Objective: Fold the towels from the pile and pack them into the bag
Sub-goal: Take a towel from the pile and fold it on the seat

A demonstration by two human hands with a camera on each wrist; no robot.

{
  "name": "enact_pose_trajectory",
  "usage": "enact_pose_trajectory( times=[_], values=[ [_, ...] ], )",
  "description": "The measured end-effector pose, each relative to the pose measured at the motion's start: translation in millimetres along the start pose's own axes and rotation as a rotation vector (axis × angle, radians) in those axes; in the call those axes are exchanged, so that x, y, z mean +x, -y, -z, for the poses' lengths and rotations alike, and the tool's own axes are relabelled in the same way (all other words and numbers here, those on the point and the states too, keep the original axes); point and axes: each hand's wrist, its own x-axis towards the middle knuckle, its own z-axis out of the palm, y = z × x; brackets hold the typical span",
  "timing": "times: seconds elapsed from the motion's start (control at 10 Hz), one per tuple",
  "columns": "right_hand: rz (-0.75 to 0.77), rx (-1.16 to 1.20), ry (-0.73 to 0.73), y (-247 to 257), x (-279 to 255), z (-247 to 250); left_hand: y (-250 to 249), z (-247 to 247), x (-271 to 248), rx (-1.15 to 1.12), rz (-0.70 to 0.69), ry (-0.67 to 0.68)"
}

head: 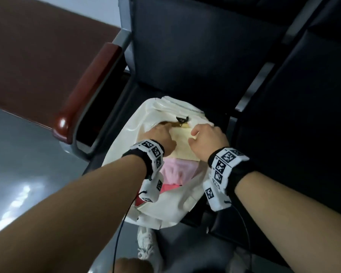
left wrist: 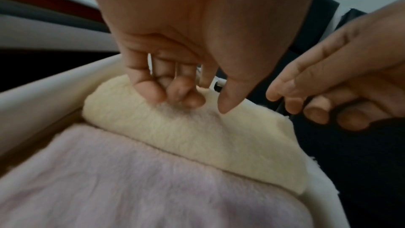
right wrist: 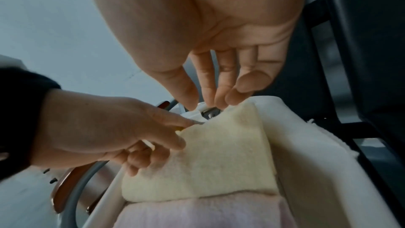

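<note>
Head view, left to right: a red-brown armrest [head: 89,87] runs from the centre left of the frame toward the upper middle, on the grey frame of a black seat [head: 195,56]. On that seat, at frame centre, lies a white bag [head: 130,119] with its mouth open toward the viewer. Inside the bag, a cream towel [head: 182,140] lies folded at the far end, a pale pink towel [head: 177,170] lies just nearer and touching it, and a strip of brighter pink cloth [head: 167,187] shows nearer still at the bag's mouth. The left hand [head: 160,136] is inside the bag at the cream towel's left side; the left wrist view shows its fingers [left wrist: 153,89] curled, their tips pressed into the towel's pile with the thumb alongside, so the hand grips the towel's far edge. The right hand [head: 207,138] sits at the towel's right side; the right wrist view shows its fingers [right wrist: 230,96] bent down at the bag's far rim beside the zip hardware, touching the towel's upper corner; whether they pinch anything cannot be told. Lower middle of the head view: a white shoe [head: 148,247] on the grey floor [head: 18,164]. At right, a second black seat [head: 303,115].
</note>
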Motion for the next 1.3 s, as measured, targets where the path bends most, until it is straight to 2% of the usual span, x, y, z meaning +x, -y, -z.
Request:
enact_pose_trajectory(
  times=[0.1,0.2,0.3,0.4,0.5,0.7,0.8,0.9,1.0,1.1,1.3],
  values=[
    [-0.030,0.029,-0.003,13.8,-4.9,4.5,1.0,10.6,-2.6,-0.164,-0.023,0.025],
    [-0.055,0.078,0.003,20.3,-0.4,4.6,2.1,17.8,5.3,-0.300,0.011,0.062],
    [-0.067,0.118,0.047,19.9,8.4,-0.7,-1.8,14.9,18.7,-0.591,0.096,0.103],
    [-0.068,0.135,0.107,19.0,21.9,-3.5,-10.7,5.1,26.0,-0.897,0.260,0.129],
    [-0.046,0.113,0.159,20.7,38.7,-2.6,-14.2,-1.1,29.6,-1.024,0.320,0.108],
    [0.005,0.118,0.198,13.6,54.5,3.2,-18.6,16.0,37.9,-1.276,0.387,-0.051],
    [0.059,0.085,0.231,11.8,58.3,3.1,-23.6,24.6,37.5,-1.366,0.329,-0.073],
    [0.132,0.106,0.282,18.6,63.1,1.8,-32.3,32.6,36.2,-1.425,0.254,-0.032],
    [0.108,0.217,0.252,23.3,66.7,5.4,-38.0,38.3,39.1,-1.476,0.133,0.031],
    [0.054,0.267,0.109,21.7,66.4,9.9,-40.2,43.4,44.1,-1.411,0.103,0.063],
    [0.110,0.035,0.314,28.6,65.7,3.8,-42.4,42.4,49.5,-1.377,0.239,0.080]
  ],
)
